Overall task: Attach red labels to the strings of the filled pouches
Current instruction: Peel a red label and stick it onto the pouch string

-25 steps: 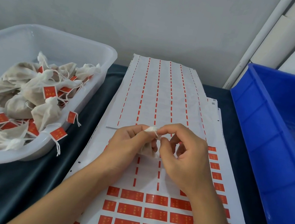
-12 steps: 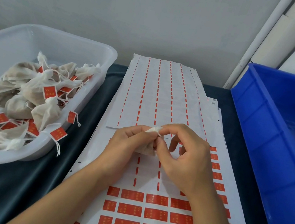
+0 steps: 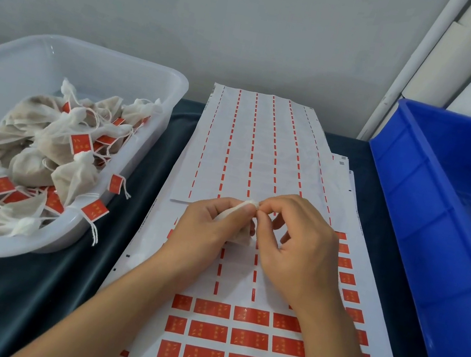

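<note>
1. Small white pouch held above the label sheet, between both hands; soft gauze, filled and light by the look of it, likely to squash rather than slip.
2. Left hand curled round the pouch's body, thumb and forefinger pinching its gathered neck.
3. Right hand pinching at that neck with thumb and forefinger, other fingers loosely bent; string itself too fine to make out here.
4. Best hold probably the tied neck, leaving the thin, limp string free for a sticker.
5. Rows of red labels near the wrists, thin and presumably tacky, easy to crease.
6. Clear tub of labelled pouches on the left, blue bin on the right.
7. Dark cloth beneath, grey wall behind.
</note>
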The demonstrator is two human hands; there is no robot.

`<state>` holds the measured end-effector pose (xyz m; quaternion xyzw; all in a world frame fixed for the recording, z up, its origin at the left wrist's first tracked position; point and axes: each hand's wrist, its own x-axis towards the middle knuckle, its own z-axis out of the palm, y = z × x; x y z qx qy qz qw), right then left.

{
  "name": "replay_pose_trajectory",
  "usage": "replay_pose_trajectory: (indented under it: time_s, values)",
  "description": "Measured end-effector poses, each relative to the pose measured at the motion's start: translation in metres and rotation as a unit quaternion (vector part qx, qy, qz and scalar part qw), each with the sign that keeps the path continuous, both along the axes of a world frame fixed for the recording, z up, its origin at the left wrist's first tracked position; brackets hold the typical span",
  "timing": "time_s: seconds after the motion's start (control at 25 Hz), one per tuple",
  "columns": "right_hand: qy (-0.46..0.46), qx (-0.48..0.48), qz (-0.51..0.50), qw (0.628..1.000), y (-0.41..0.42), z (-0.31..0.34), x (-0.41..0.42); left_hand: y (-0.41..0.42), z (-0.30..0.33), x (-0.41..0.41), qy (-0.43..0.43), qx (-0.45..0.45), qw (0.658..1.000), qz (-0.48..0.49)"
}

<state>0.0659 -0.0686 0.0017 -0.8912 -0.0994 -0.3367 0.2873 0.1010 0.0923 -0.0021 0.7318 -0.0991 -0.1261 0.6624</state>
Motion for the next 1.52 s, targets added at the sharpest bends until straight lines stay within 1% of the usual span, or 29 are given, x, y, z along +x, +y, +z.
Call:
replay_pose_trajectory:
  time_s: [0.16,0.24,0.32,0.44,0.52,0.6,0.68,0.8,0.88,1.0,1.16,1.28,1.36,1.52]
  values:
    - [0.045,0.055,0.004,0.997,0.004,0.002,-0.001,-0.003,0.0,-0.003,-0.035,0.02,0.999,0.013]
    - [0.057,0.078,0.011,0.995,0.005,0.002,0.0,-0.004,0.0,-0.005,-0.039,0.025,0.999,0.017]
    - [0.06,0.11,0.017,0.992,0.005,0.002,0.001,-0.002,0.001,-0.006,-0.034,0.009,0.999,0.008]
    - [0.059,0.153,0.029,0.986,0.006,0.0,0.001,0.001,0.002,-0.006,-0.039,-0.029,0.998,-0.031]
    - [0.058,0.167,0.021,0.984,0.005,0.0,0.001,0.002,0.004,-0.007,-0.044,-0.04,0.997,-0.039]
    - [0.047,0.14,-0.009,0.989,0.001,0.0,0.001,0.001,0.004,-0.006,-0.045,-0.025,0.998,-0.032]
    - [0.035,0.089,-0.057,0.994,-0.005,0.0,0.002,-0.001,0.004,-0.006,-0.043,-0.003,0.999,-0.031]
    - [-0.004,0.041,-0.109,0.993,-0.012,-0.001,0.004,-0.003,0.005,-0.006,-0.037,0.017,0.998,-0.04]
    - [-0.023,0.037,-0.13,0.991,-0.013,-0.002,0.005,-0.003,0.006,-0.006,-0.033,0.016,0.998,-0.05]
    - [-0.031,0.059,-0.154,0.986,-0.012,-0.006,0.005,-0.003,0.008,-0.008,-0.035,0.012,0.997,-0.067]
    - [-0.025,0.069,-0.122,0.99,-0.015,-0.006,0.006,0.0,0.008,-0.008,-0.03,0.037,0.996,-0.076]
    - [-0.035,0.044,-0.146,0.988,-0.016,-0.006,0.007,-0.002,0.008,-0.008,-0.04,0.053,0.995,-0.08]
    - [-0.028,0.049,-0.152,0.987,-0.014,-0.006,0.007,-0.003,0.008,-0.008,-0.047,0.057,0.994,-0.082]
    - [0.024,0.102,-0.087,0.991,-0.019,-0.002,0.006,0.0,0.006,-0.007,-0.042,0.06,0.992,-0.103]
